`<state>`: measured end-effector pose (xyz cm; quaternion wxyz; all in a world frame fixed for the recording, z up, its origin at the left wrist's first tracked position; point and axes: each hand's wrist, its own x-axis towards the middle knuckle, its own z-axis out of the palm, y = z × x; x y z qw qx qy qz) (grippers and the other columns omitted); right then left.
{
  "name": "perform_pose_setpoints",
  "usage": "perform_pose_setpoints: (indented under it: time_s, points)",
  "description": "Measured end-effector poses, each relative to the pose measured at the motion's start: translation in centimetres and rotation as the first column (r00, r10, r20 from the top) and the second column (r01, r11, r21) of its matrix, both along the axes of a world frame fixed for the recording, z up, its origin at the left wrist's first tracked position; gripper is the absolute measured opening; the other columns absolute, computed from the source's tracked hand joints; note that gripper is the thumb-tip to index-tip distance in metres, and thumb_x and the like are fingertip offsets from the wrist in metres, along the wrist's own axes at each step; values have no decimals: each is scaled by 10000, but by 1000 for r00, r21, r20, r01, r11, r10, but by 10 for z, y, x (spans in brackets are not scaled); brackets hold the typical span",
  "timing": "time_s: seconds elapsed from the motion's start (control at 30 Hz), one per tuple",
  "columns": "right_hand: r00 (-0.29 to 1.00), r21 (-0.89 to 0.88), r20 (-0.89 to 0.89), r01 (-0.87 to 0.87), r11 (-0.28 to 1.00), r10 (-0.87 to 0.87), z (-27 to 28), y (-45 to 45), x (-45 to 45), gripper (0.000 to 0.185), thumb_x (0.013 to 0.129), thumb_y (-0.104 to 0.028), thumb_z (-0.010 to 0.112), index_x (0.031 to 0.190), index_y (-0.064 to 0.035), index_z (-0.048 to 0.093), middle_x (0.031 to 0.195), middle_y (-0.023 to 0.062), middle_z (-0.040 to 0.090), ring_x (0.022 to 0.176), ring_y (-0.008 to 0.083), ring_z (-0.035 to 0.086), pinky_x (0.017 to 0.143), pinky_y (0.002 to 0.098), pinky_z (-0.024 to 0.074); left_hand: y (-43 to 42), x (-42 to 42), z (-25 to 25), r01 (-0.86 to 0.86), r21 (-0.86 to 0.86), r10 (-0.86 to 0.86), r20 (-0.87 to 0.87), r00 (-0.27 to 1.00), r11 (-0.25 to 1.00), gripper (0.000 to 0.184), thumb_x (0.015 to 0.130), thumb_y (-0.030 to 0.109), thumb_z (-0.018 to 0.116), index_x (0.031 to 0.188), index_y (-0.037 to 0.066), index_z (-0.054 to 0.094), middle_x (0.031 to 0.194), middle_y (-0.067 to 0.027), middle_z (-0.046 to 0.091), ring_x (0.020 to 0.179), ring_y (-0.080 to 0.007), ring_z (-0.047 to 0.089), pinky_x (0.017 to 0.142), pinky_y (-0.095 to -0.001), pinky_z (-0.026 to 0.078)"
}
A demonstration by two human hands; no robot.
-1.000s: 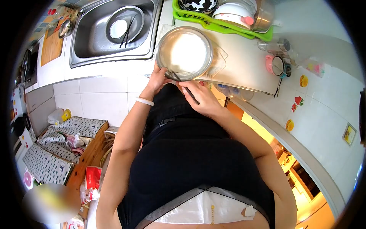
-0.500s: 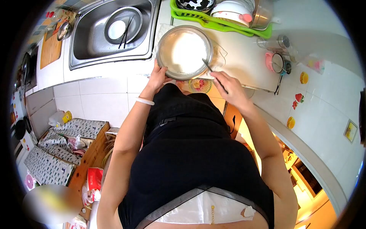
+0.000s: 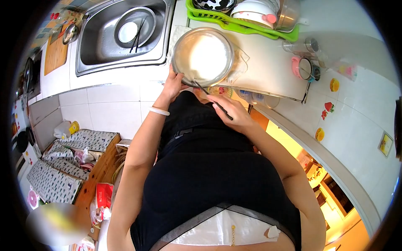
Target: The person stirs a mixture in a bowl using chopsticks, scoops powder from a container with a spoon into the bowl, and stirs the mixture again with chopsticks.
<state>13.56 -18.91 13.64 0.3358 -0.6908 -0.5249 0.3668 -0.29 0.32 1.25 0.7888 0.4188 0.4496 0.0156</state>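
A round metal bowl [image 3: 229, 52] with a white content [image 3: 207, 58] stands at the counter's front edge, on a pale cloth [image 3: 240, 65]. My left hand [image 3: 173, 85] grips its rim at the lower left, thumb on top. Between the fingers of my right hand [image 3: 232, 112] are dark chopsticks [image 3: 222, 109], slanting up and left; their tips are at the near inner side of the bowl. Whether the tips touch the white content is hard to tell.
Left of the bowl is a sink [image 3: 83, 50] holding a metal basin [image 3: 149, 33], a small white bowl [image 3: 127, 32] and dark chopsticks. Behind stands a green dish rack [image 3: 234, 26]. A pink-handled cup [image 3: 305, 68] and a glass jar [image 3: 310, 45] are at the right.
My right hand first swung right with the chopsticks along the bowl's rim, then came back left and toward me. My left hand kept its hold on the bowl.
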Motion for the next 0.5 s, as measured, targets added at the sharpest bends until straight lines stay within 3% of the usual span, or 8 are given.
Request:
perform_pose_setpoints:
  time_s: [0.2, 0.37, 0.5]
  points:
    - [994, -62, 111, 4, 998, 3, -15, -34, 63, 298, 975, -141, 503, 1246, -49, 586, 1144, 156, 645, 981, 319, 647, 868, 397, 518, 2, 1, 6, 9, -12, -8, 15, 1000, 1000, 677, 1001, 83, 342, 1532, 313, -11, 1440, -164, 386, 1164, -329, 572, 905, -484, 528]
    - [963, -17, 267, 26, 1000, -20, -9, -13, 92, 356, 898, -20, 543, 1253, -25, 573, 1121, 175, 640, 877, 338, 653, 769, 369, 524, 3, 1, 2, 27, -3, -27, 6, 1000, 1000, 673, 1000, 81, 328, 1531, 314, -15, 1450, -173, 374, 1186, -340, 553, 925, -495, 512]
    - [986, -44, 166, 32, 999, -24, -10, -27, 73, 333, 919, -62, 549, 1250, -35, 579, 1113, 178, 645, 932, 332, 646, 809, 385, 518, 4, 1, 0, 21, -18, -21, 8, 1000, 1000, 669, 997, 78, 326, 1530, 311, -2, 1448, -170, 378, 1183, -336, 549, 914, -485, 513]
